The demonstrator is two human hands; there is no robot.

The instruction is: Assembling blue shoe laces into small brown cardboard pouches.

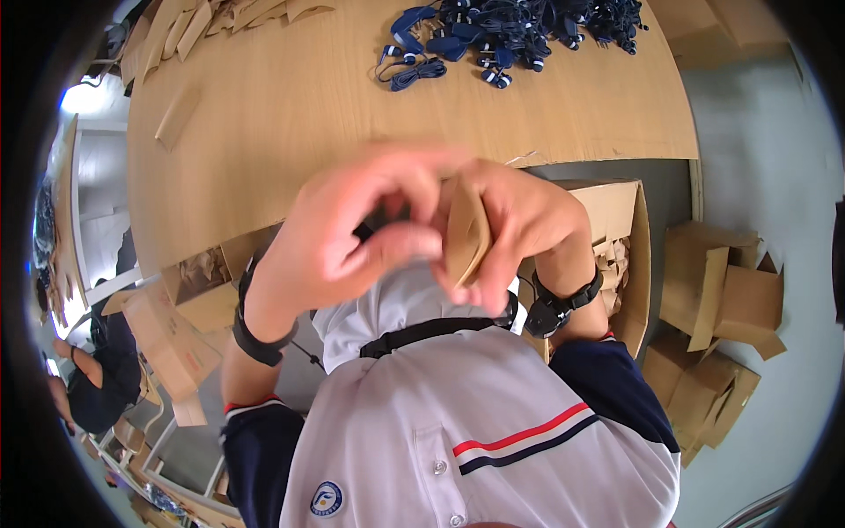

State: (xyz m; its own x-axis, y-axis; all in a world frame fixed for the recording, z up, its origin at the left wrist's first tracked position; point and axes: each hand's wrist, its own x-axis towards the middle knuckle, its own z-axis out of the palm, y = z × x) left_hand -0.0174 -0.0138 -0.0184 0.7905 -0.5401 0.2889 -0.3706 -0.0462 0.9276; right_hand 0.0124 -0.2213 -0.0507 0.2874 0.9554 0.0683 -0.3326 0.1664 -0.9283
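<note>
Left fingers half-curled, hold unclear; right fingers pinch brown carton; box holds cardboard.

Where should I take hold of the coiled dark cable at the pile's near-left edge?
Probably pinch the coiled cable across its middle, from above its near side: the bundle lies lengthwise left to right, its near edge facing the tabletop, while the pile crowds beyond it.
</note>
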